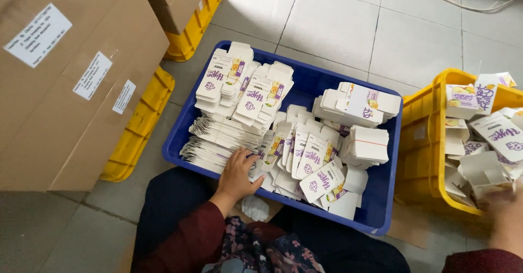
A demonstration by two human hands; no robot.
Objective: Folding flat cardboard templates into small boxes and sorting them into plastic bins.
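Observation:
My left hand (237, 173) reaches into a blue plastic crate (388, 194) and its fingers rest on a stack of flat, unfolded white cartons (256, 96) printed in purple and yellow. Whether the fingers grip a carton I cannot tell. Several such stacks fill the crate, and one bundle (369, 143) is held by a rubber band. My right hand (506, 207), blurred, is at the near edge of a yellow crate (422, 137) on the right, among folded-up cartons (482, 172). What it holds is unclear.
Large brown cardboard boxes (65, 82) with white labels stand on yellow crates (139, 134) at the left. Grey floor tiles lie beyond the crates, with a cable (457, 1) at the top right. My lap in dark trousers is below the blue crate.

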